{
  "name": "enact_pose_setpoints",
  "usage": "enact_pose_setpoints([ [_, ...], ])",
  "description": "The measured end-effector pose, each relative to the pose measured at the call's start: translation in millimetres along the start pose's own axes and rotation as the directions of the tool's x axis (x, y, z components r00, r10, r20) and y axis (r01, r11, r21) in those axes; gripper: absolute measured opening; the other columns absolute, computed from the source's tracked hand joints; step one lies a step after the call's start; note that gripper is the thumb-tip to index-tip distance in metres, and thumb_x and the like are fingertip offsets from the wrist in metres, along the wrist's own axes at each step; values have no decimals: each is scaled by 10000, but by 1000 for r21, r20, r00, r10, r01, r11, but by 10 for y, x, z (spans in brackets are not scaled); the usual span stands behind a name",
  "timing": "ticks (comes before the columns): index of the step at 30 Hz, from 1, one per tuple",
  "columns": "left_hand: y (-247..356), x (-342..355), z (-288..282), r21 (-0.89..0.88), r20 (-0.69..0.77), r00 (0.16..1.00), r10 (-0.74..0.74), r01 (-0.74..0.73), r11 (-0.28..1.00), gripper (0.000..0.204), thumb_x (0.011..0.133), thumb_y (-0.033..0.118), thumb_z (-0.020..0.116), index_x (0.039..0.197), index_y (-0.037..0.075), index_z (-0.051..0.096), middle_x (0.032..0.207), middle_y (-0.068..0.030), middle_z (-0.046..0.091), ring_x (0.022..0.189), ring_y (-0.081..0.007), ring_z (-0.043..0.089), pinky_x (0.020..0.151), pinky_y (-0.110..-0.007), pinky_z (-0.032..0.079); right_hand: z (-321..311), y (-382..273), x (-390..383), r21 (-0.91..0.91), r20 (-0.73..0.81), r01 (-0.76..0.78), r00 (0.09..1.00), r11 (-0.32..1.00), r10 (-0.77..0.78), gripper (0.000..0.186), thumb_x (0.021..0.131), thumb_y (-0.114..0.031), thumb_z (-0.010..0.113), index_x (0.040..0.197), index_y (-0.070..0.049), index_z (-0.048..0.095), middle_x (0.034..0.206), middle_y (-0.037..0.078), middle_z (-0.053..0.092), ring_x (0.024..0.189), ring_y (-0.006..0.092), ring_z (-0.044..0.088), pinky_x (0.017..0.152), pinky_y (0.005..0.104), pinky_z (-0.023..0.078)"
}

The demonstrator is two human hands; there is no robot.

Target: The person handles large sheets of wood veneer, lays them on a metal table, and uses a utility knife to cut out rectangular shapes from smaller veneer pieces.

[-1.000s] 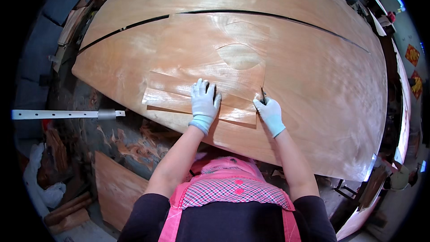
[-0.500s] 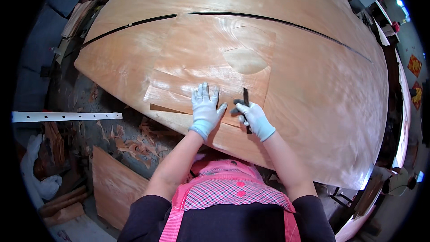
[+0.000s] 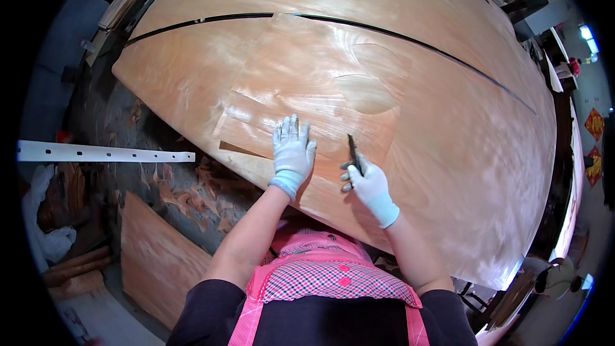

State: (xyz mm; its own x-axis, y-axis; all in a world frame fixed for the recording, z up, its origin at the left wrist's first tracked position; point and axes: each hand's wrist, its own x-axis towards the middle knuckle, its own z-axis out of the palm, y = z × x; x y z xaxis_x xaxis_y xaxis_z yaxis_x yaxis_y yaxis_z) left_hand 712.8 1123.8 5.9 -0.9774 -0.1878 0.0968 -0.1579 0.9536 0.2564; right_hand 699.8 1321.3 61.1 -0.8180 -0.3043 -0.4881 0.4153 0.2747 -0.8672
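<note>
My left hand (image 3: 293,154), in a pale glove, lies flat on a thin wood veneer sheet (image 3: 314,106) with its fingers stretched forward. To its right, my gloved right hand (image 3: 369,186) is closed round a slim black knife (image 3: 353,152), whose tip points away from me. I cannot tell whether the tip touches the wood. The veneer lies on a large pale wooden panel (image 3: 461,173). A pale leaf-shaped patch (image 3: 365,94) shows in the sheet beyond my hands. Near the panel's edge, a dark narrow gap (image 3: 242,148) runs to the left of my left hand.
A long black slit (image 3: 359,24) crosses the panel beyond the veneer. On the left, a white strip with holes (image 3: 109,152) juts toward the panel's edge. Wood scraps (image 3: 186,198) litter the floor, and a loose wooden sheet (image 3: 157,250) leans at the lower left.
My right hand has drawn back toward me and to the right, with the knife still in it. My left hand stays flat on the veneer, its fingers closer together. The view has shifted slightly.
</note>
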Motion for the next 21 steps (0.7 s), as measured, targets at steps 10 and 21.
enact_pose_setpoints([
  [10, -119, 7, 131, -189, -72, 997, -36, 22, 982, 554, 905, 172, 471, 1427, 8, 381, 1495, -177, 366, 1407, -332, 294, 1170, -466, 169, 461, 37, 323, -760, 278, 339, 941, 555, -195, 658, 917, -178, 436, 1478, 48, 176, 747, 262, 642, 658, 398, 636, 635, 504, 503],
  [21, -14, 36, 84, -43, 34, 999, -43, 44, 998, 573, 889, 296, 519, 1405, 58, 447, 1511, -191, 338, 1420, -360, 254, 1178, -491, 114, 238, 49, -73, -854, 317, 287, 949, 433, -4, 653, 900, -127, 425, 1508, -55, 196, 752, 271, 641, 650, 413, 631, 615, 523, 488],
])
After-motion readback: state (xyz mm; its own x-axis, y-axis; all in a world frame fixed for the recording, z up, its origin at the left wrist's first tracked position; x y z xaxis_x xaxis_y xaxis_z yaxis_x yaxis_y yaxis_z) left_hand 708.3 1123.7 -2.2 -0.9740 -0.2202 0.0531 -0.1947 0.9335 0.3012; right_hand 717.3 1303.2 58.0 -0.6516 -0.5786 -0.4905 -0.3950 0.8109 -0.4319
